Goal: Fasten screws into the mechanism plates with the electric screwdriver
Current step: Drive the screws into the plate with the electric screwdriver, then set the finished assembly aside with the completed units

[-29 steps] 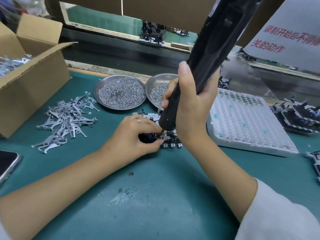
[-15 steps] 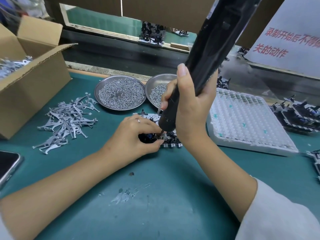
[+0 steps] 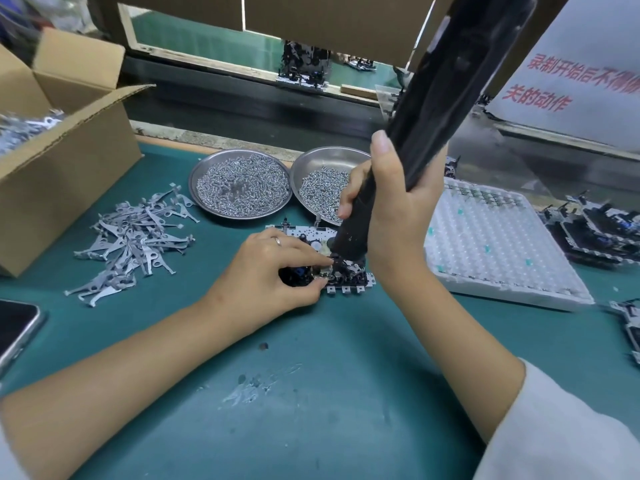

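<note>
R hand (image 3: 391, 216) is wrapped round the black electric screwdriver (image 3: 436, 109), fingers curled on the lower barrel, thumb up along its side; tool leans up and to the right, nose down on the mechanism plate (image 3: 332, 268), which sits on the green mat (image 3: 311, 393) just in front of the 2 steel dishes; L hand (image 3: 266, 271) rests on the plate's left part, forefinger and thumb pinching in right at the bit tip, prob. steadying a screw or small part, too small to tell which; vs 1 s ago almost nothing has shifted: same grip, same tilt, same pinch, plate in the same spot; the driver nose looks a touch lower over the plate, though that could be the head cam moving; so my read is the screw is mid-drive, not finished, and no new screw has been fetched; screws (image 3: 242, 188) fill the left dish (image 3: 204, 168), fewer lie in the right dish (image 3: 322, 161); loose metal levers (image 3: 135, 237) are heaped left of the work, beside the cardboard box (image 3: 69, 174); white tray (image 3: 498, 244) is to the right, phone (image 3: 14, 327) at the left edge.
</note>
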A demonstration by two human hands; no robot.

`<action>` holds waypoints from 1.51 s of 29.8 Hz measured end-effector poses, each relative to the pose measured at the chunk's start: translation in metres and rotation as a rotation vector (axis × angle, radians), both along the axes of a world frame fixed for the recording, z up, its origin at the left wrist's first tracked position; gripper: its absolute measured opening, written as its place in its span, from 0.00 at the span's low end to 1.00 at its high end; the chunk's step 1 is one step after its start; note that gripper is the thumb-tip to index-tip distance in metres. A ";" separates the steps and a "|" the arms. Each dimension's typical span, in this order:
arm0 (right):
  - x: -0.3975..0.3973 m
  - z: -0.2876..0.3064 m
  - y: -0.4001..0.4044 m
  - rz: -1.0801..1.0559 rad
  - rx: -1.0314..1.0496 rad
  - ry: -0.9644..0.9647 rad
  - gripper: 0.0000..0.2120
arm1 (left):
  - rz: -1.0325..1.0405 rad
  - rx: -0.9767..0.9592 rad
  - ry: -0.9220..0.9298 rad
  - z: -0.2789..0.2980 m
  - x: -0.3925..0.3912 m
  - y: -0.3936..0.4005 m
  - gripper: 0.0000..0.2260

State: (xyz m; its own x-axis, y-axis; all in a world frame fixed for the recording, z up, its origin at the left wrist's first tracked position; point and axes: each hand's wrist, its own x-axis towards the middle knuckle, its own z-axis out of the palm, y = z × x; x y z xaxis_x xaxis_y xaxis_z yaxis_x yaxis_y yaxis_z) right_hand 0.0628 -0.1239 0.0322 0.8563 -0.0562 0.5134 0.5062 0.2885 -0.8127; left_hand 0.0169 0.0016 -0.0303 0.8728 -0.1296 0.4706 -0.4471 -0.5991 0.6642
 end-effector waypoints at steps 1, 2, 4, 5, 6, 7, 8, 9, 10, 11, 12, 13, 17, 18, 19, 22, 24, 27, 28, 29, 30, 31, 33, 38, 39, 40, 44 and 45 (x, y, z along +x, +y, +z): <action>0.000 0.000 -0.001 -0.006 0.002 0.002 0.08 | -0.002 0.004 -0.005 0.000 -0.001 0.000 0.11; 0.000 0.000 -0.001 -0.008 0.000 0.008 0.09 | -0.005 0.008 -0.011 0.000 -0.001 0.000 0.11; 0.000 -0.001 -0.004 -0.003 -0.023 0.012 0.13 | -0.004 0.016 -0.018 0.000 -0.001 0.000 0.11; 0.000 -0.003 -0.006 -0.012 -0.038 0.009 0.16 | -0.004 0.023 -0.017 0.000 -0.001 0.001 0.11; -0.001 -0.007 -0.011 -0.049 -0.050 0.005 0.19 | -0.006 0.020 -0.006 0.001 -0.001 0.001 0.12; -0.004 -0.012 -0.015 -0.125 -0.053 0.000 0.20 | -0.008 -0.008 0.018 0.001 -0.001 0.001 0.13; -0.007 -0.018 -0.020 -0.236 -0.039 -0.008 0.18 | -0.004 -0.072 0.054 0.003 -0.002 0.002 0.13; -0.011 -0.025 -0.024 -0.359 -0.029 -0.020 0.14 | 0.013 -0.160 0.085 0.004 -0.002 0.003 0.13; -0.016 -0.033 -0.026 -0.449 -0.054 -0.032 0.10 | 0.049 -0.245 0.100 0.006 0.000 0.005 0.12; -0.022 -0.039 -0.026 -0.462 -0.133 -0.048 0.08 | 0.101 -0.308 0.099 0.006 0.002 0.007 0.10; -0.028 -0.045 -0.023 -0.417 -0.296 -0.087 0.07 | 0.152 -0.354 0.091 0.007 0.004 0.009 0.09; -0.033 -0.050 -0.018 -0.355 -0.547 -0.163 0.10 | 0.190 -0.398 0.079 0.007 0.006 0.010 0.08; -0.040 -0.068 0.001 -0.141 -1.580 -0.404 0.21 | 0.253 -0.474 0.041 0.002 0.008 0.016 0.09; -0.043 -0.066 0.002 -0.113 -1.642 -0.384 0.20 | 0.259 -0.457 0.030 0.000 0.008 0.017 0.09; -0.046 -0.064 0.001 -0.088 -1.643 -0.368 0.19 | 0.260 -0.443 0.020 -0.001 0.008 0.019 0.09; -0.063 -0.062 -0.013 -0.081 -1.622 -0.441 0.16 | 0.254 -0.435 -0.003 -0.005 0.008 0.024 0.09; -0.077 -0.061 -0.029 -0.083 -1.635 -0.483 0.15 | 0.241 -0.428 -0.010 -0.007 0.010 0.027 0.09; -0.099 -0.058 -0.067 -0.117 -1.647 -0.507 0.12 | 0.223 -0.433 -0.023 -0.011 0.014 0.031 0.11; -0.105 -0.057 -0.082 -0.139 -1.645 -0.510 0.12 | 0.221 -0.432 -0.027 -0.013 0.016 0.032 0.11; -0.110 -0.056 -0.097 -0.158 -1.643 -0.511 0.12 | 0.218 -0.429 -0.031 -0.016 0.017 0.033 0.11; -0.115 -0.056 -0.112 -0.177 -1.640 -0.523 0.12 | 0.215 -0.427 -0.035 -0.018 0.019 0.033 0.10; -0.120 -0.057 -0.126 -0.195 -1.636 -0.540 0.12 | 0.214 -0.424 -0.038 -0.021 0.021 0.034 0.10; -0.129 -0.058 -0.152 -0.237 -1.625 -0.577 0.14 | 0.217 -0.412 -0.046 -0.026 0.024 0.035 0.12; -0.143 -0.056 -0.200 -0.331 -1.627 -0.574 0.18 | 0.199 -0.378 -0.036 -0.035 0.031 0.038 0.18; -0.145 -0.057 -0.207 -0.366 -1.623 -0.556 0.18 | 0.195 -0.379 -0.031 -0.037 0.033 0.038 0.18; -0.147 -0.058 -0.213 -0.402 -1.616 -0.527 0.17 | 0.192 -0.381 -0.025 -0.038 0.034 0.038 0.18; -0.149 -0.064 -0.242 -0.587 -1.604 -0.289 0.20 | 0.182 -0.370 -0.010 -0.041 0.036 0.038 0.19; -0.145 -0.064 -0.249 -0.631 -1.600 -0.213 0.24 | 0.183 -0.363 -0.012 -0.041 0.037 0.038 0.18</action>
